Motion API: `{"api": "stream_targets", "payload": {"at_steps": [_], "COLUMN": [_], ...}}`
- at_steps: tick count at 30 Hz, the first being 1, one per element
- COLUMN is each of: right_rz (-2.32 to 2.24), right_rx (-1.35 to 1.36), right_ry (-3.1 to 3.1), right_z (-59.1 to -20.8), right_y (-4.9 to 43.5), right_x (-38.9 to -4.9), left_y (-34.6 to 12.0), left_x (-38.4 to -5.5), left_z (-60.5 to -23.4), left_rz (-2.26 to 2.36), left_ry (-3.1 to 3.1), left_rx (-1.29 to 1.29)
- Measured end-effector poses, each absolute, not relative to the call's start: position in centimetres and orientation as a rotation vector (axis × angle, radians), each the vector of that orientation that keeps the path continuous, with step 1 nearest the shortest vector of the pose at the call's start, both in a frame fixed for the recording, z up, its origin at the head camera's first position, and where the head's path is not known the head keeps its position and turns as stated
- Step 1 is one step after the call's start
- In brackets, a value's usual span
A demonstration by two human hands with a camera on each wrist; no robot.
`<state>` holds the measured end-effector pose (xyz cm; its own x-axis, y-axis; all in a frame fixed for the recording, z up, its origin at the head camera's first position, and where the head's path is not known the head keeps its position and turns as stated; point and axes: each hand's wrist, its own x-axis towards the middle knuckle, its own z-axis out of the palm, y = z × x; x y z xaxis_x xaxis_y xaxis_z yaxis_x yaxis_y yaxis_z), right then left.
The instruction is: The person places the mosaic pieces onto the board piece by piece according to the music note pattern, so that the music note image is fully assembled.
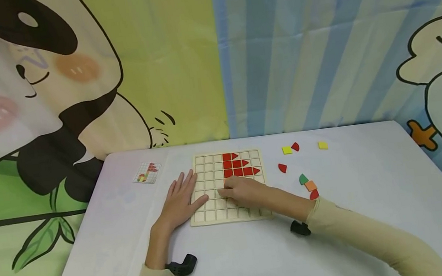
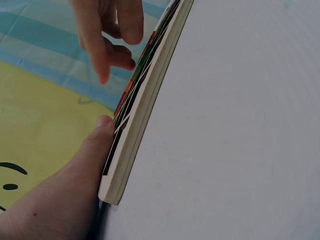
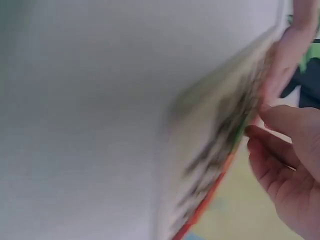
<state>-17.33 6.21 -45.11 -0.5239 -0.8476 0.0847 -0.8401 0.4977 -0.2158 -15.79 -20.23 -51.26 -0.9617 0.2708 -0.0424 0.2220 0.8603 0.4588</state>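
A wooden grid board [image 1: 211,206] lies on the table, with red squares [image 1: 227,165] and red pointed pieces [image 1: 256,170] in three rows at its upper right. Part of an orange piece [image 1: 226,180] shows below them, beside my right fingers. My left hand [image 1: 179,204] lies with spread fingers at the board's left edge, thumb over the grid. Over the board's middle, my right hand [image 1: 246,192] hangs with loosely bent fingers. In the left wrist view, the fingers of that right hand [image 2: 112,35] stand apart, with no piece visible between them. A green piece [image 2: 142,61] shows edge-on on the board.
A small pattern card [image 1: 147,173] lies left of the board. To the right are scattered yellow squares [image 1: 323,145], red rounded pieces [image 1: 282,168], a green piece [image 1: 303,179] and an orange square [image 1: 310,186]. A printed cloth [image 1: 179,69] hangs behind the table.
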Motion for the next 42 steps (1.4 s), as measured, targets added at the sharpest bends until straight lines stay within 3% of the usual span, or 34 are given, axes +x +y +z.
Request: {"api": "stream_targets", "payload": {"at_steps": [8, 16, 26, 42], "right_rz": [-0.276, -0.245, -0.270, -0.582], "right_rx": [-1.763, -1.564, -1.390, -1.549], "right_ry": [2.749, 2.795, 2.911, 2.774], "right_z": [-43.5, -44.8, -45.5, -46.8], "right_y": [10.4, 17.4, 23.6, 24.5], "right_x": [-12.6, -9.4, -10.1, -12.6], "left_y": [-20.0, -20.0, -20.1, -20.1], "left_x": [-16.0, -15.9, -15.8, -15.9], "left_z": [-51.2, -51.0, -51.4, -51.7], "left_rz": [0.687, 0.710, 0.722, 0.718], "left_ry": [2.937, 2.908, 2.904, 2.921], "left_rx": [0.386, 0.366, 0.374, 0.393]}}
